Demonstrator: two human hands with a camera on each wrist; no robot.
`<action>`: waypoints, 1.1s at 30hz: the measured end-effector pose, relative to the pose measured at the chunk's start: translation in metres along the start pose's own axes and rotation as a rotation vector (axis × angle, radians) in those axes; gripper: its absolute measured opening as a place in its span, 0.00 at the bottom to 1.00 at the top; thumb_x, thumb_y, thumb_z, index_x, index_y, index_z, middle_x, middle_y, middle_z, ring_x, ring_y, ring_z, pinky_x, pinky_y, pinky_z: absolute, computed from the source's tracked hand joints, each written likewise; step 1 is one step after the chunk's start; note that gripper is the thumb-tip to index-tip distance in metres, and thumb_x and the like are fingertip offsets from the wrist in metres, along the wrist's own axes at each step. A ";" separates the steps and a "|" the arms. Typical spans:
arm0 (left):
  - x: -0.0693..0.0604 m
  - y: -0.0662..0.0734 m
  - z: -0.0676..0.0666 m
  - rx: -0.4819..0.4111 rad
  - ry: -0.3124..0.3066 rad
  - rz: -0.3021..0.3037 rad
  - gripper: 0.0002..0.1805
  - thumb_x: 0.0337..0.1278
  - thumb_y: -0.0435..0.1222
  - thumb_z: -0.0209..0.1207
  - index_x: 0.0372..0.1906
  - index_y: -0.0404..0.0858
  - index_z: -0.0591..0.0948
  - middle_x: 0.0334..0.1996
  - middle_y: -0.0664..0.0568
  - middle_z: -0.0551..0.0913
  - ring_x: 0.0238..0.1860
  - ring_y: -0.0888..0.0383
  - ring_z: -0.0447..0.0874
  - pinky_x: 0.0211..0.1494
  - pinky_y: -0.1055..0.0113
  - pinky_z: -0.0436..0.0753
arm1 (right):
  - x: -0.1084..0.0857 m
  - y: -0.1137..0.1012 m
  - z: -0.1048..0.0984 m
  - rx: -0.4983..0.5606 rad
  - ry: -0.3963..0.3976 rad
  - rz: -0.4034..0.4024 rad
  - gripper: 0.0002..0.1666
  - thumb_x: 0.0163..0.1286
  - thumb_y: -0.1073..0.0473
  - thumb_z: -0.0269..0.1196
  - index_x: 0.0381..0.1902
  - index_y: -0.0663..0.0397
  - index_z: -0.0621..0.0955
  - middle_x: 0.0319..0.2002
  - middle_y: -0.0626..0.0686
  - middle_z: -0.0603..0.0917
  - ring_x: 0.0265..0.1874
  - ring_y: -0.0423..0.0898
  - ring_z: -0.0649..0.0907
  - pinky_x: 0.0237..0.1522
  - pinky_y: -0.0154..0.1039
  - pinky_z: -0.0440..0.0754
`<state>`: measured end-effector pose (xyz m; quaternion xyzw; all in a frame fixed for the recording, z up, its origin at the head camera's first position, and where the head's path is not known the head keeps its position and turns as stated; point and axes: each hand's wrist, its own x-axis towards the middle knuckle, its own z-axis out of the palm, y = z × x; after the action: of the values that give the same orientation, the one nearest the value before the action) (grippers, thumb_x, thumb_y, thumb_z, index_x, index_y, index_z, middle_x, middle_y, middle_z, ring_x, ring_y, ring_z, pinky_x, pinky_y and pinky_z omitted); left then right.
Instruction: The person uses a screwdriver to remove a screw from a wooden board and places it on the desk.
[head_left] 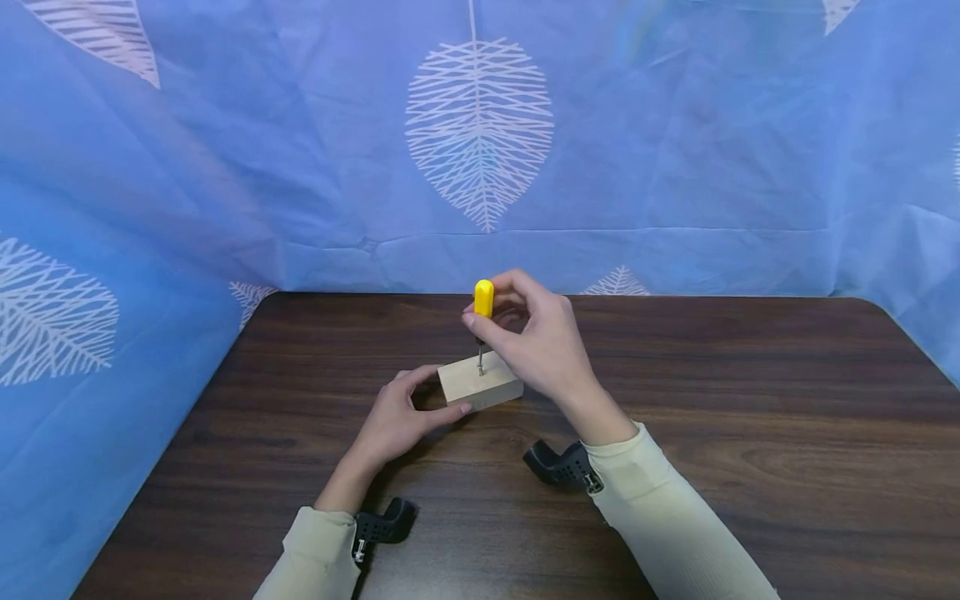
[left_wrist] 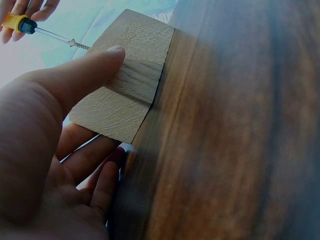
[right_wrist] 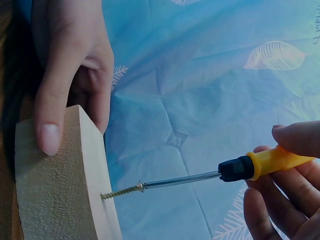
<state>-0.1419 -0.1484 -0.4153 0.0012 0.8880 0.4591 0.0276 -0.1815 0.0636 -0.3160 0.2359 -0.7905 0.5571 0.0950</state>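
Note:
A pale wooden block [head_left: 483, 392] lies on the dark table, and my left hand [head_left: 397, 417] holds it at its left end. The thumb is on the near face; the other fingers reach round the far side. A screw [right_wrist: 121, 192] stands in the block's top face, most of its thread showing. Above it is a screwdriver [head_left: 483, 298] with a yellow handle and black collar, held upright. Its tip meets the screw head in the right wrist view. My right hand [head_left: 547, 333] pinches the yellow handle between thumb and fingers.
The brown wood-grain table [head_left: 750, 433] spreads around the block. A blue cloth [head_left: 337, 150] with white leaf prints hangs behind and to the left. Black wrist mounts [head_left: 558, 464] jut inward from both sleeves, low over the table.

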 end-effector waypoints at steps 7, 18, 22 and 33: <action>0.002 0.001 0.001 0.005 -0.012 -0.011 0.35 0.57 0.55 0.78 0.69 0.54 0.83 0.62 0.52 0.84 0.65 0.48 0.77 0.71 0.39 0.75 | -0.003 0.002 0.000 -0.013 0.019 0.004 0.14 0.70 0.58 0.76 0.50 0.52 0.85 0.41 0.47 0.94 0.36 0.44 0.87 0.43 0.42 0.85; 0.002 0.000 -0.001 0.004 -0.014 -0.011 0.34 0.58 0.55 0.78 0.69 0.55 0.83 0.62 0.53 0.84 0.64 0.48 0.76 0.71 0.39 0.73 | 0.000 0.000 0.000 -0.008 0.001 0.010 0.15 0.70 0.58 0.76 0.51 0.52 0.85 0.42 0.48 0.94 0.37 0.45 0.88 0.45 0.45 0.86; 0.002 0.000 0.000 -0.003 -0.011 0.002 0.33 0.58 0.54 0.78 0.68 0.55 0.84 0.61 0.53 0.85 0.63 0.49 0.77 0.71 0.39 0.73 | 0.000 -0.001 -0.001 -0.019 -0.004 0.015 0.15 0.70 0.58 0.76 0.51 0.51 0.85 0.41 0.48 0.94 0.37 0.45 0.87 0.46 0.46 0.85; 0.001 -0.002 0.000 -0.021 -0.002 0.015 0.34 0.57 0.54 0.78 0.69 0.54 0.84 0.59 0.53 0.84 0.61 0.51 0.78 0.68 0.42 0.76 | 0.002 0.000 0.001 0.006 -0.032 -0.012 0.13 0.73 0.61 0.73 0.53 0.52 0.85 0.47 0.49 0.94 0.40 0.44 0.91 0.48 0.40 0.88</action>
<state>-0.1425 -0.1495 -0.4174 0.0080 0.8830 0.4686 0.0249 -0.1829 0.0625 -0.3160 0.2497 -0.7888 0.5551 0.0850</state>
